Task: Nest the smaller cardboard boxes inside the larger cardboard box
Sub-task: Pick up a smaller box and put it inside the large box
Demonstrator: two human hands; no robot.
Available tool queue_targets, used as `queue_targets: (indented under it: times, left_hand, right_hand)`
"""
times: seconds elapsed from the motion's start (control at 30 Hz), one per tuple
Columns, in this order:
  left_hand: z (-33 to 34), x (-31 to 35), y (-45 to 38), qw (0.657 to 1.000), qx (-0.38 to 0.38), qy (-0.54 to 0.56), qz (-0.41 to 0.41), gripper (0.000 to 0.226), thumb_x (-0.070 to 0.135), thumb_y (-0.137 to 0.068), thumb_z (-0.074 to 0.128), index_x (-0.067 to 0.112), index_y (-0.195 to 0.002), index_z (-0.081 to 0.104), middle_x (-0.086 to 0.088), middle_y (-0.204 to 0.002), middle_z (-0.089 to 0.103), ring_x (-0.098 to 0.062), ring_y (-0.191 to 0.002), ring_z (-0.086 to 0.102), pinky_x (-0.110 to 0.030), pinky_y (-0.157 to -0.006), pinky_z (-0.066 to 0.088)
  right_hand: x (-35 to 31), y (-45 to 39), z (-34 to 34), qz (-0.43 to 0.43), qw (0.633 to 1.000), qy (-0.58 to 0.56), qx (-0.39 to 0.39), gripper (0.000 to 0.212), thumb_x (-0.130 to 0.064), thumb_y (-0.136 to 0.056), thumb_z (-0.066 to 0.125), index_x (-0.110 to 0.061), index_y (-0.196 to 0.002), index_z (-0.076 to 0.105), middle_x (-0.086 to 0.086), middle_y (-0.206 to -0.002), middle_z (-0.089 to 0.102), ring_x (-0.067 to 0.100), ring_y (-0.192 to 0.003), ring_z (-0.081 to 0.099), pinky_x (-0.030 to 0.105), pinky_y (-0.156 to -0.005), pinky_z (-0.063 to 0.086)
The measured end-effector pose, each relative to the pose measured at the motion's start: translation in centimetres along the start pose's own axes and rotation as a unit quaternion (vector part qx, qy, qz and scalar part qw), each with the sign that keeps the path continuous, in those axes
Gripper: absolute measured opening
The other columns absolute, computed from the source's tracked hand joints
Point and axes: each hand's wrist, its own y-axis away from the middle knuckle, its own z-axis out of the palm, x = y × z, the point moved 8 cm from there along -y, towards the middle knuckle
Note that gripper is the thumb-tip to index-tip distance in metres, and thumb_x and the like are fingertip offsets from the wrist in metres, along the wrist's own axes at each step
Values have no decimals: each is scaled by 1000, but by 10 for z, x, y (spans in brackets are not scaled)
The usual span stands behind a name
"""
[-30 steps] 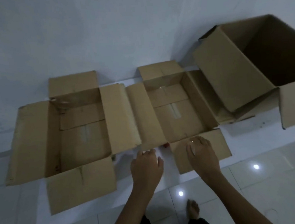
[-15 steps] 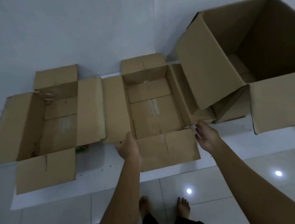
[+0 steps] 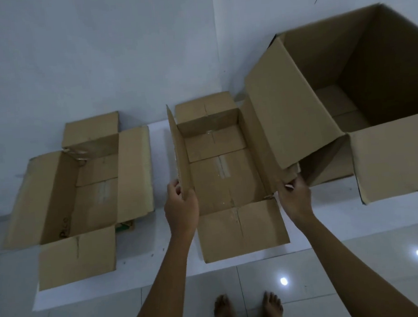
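Three open cardboard boxes stand on the floor by the wall. The large box (image 3: 384, 148) is at the right, its left flap hanging over the middle box. The middle small box (image 3: 222, 180) lies in front of me. My left hand (image 3: 181, 206) grips the near end of its left flap, which stands upright. My right hand (image 3: 294, 196) pinches the near end of its right flap, under the large box's flap. The other small box (image 3: 84, 194) sits at the left with all its flaps spread out.
A white wall corner (image 3: 219, 56) rises behind the boxes. They rest on a white sheet (image 3: 162, 271) over glossy tiles. My bare feet (image 3: 249, 311) stand just in front of the middle box. A small green item (image 3: 125, 226) peeks from under the left box.
Both hands moved from the front flap out to the middle box's side flaps and closed on them. The left flap has been raised from flat to upright. The view shifted right.
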Motion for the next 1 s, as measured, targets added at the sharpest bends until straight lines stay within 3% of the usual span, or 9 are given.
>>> queue_targets:
  times: [0.1, 0.2, 0.33, 0.43, 0.53, 0.67, 0.83, 0.9, 1.0]
  left_hand:
    - [-1, 10, -14, 999, -47, -13, 1, 54, 8, -97, 44, 23, -148, 41, -3, -136, 60, -23, -102, 66, -33, -75, 58]
    - [-4, 4, -19, 995, -70, -53, -35, 62, -8, -87, 39, 14, -145, 43, -7, -126, 62, -24, -98, 65, -34, -73, 58]
    - [-23, -9, -22, 991, -49, -93, -82, 43, 1, -86, 48, 9, -128, 52, -8, -109, 65, -22, -86, 62, -36, -71, 51]
    - [-30, -10, -20, 987, -65, -136, -62, 40, 3, -88, 52, 8, -128, 51, -9, -106, 66, -20, -80, 59, -33, -66, 46]
    - [-32, -8, -18, 975, -90, -202, -27, 60, -1, -90, 46, 8, -148, 33, -17, -115, 65, -25, -86, 62, -32, -67, 45]
    - [-52, -11, -16, 976, -99, -194, -31, 67, -2, -91, 42, 10, -155, 24, -20, -136, 57, -33, -109, 62, -32, -77, 46]
    - [-85, 10, -22, 982, -117, -145, -32, 64, 4, -94, 40, 10, -155, 25, -15, -149, 47, -33, -127, 52, -30, -96, 43]
    - [-101, 31, -26, 985, -113, -132, -15, 58, 6, -91, 41, 11, -149, 40, -13, -139, 57, -32, -119, 58, -36, -94, 49]
    - [-124, 73, -31, 989, -101, -105, 33, 30, 5, -85, 44, 17, -103, 65, -2, -87, 68, -25, -79, 65, -34, -67, 51]
  right_hand:
    - [6, 4, 14, 48, 998, 21, -34, 21, -29, -97, 51, -11, -104, 58, 3, -80, 62, 13, -66, 57, 21, -54, 42]
    - [9, 10, 20, 70, 996, 49, -35, 30, -29, -101, 42, -5, -87, 54, 6, -69, 52, 23, -70, 52, 27, -54, 38]
    - [10, 29, 30, 52, 994, 84, -39, 40, -24, -101, 41, 6, -81, 57, 15, -70, 52, 24, -64, 49, 31, -55, 36]
    - [11, 44, 41, 58, 992, 105, -48, 38, -23, -100, 44, -2, -70, 54, 7, -62, 50, 18, -56, 46, 27, -52, 35]
    - [9, 52, 47, 77, 992, 92, -36, 35, -16, -98, 47, -6, -64, 50, 5, -58, 46, 15, -50, 40, 25, -51, 33]
    - [-9, 62, 58, 39, 989, 119, -72, 22, -13, -98, 47, -3, -80, 56, 11, -68, 55, 19, -57, 49, 25, -51, 39]
    - [-65, 74, 59, -76, 982, 170, -36, 46, -5, -99, 45, -21, -57, 35, -4, -51, 38, 9, -43, 34, 17, -45, 27]
    - [-93, 74, 56, -96, 978, 184, -23, 39, -7, -99, 46, -15, -62, 44, -5, -57, 45, 10, -48, 39, 18, -50, 32]
    - [-141, 74, 49, -143, 970, 196, -25, 34, -6, -99, 43, -13, -65, 44, -2, -57, 43, 10, -48, 38, 18, -48, 29]
